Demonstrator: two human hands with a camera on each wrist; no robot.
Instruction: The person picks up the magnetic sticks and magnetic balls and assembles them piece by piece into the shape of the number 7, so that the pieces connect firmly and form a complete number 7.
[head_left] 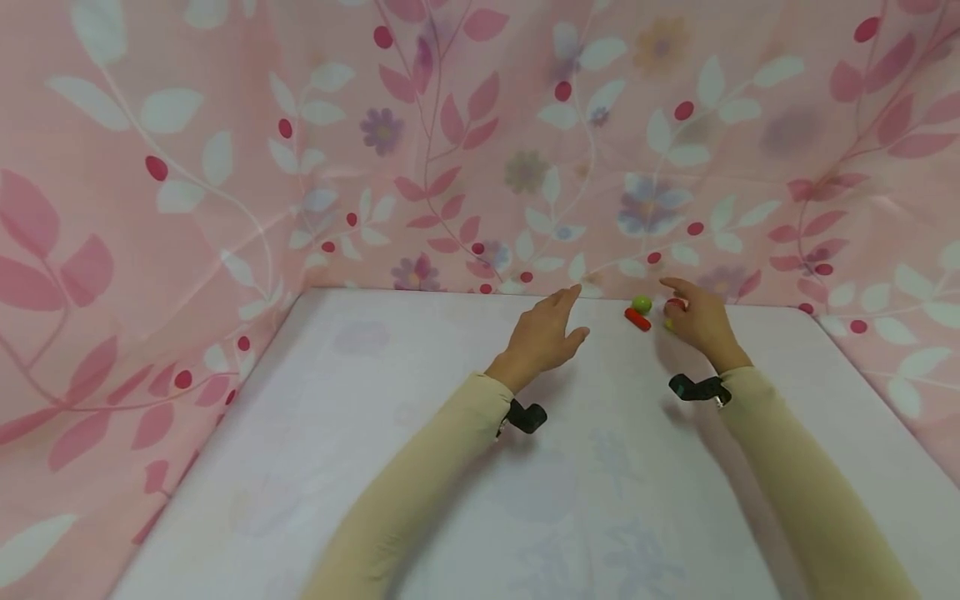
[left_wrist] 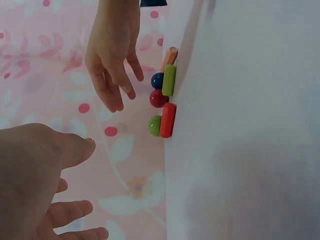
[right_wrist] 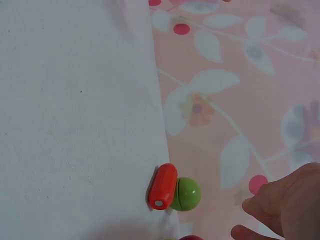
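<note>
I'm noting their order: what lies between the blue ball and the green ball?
The red ball lies between the blue ball and the green ball; the left wrist view shows it.

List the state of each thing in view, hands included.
Left hand: empty, fingers extended
Right hand: empty, fingers loosely bent
Red rod: lying on its side, ungripped
Green ball: ungripped, beside red rod
Dark red ball: ungripped
Blue ball: ungripped
Yellow-green rod: lying, ungripped
Orange rod: lying, ungripped
Pink floral backdrop: hanging
Left wrist camera: worn
Right wrist camera: worn
</note>
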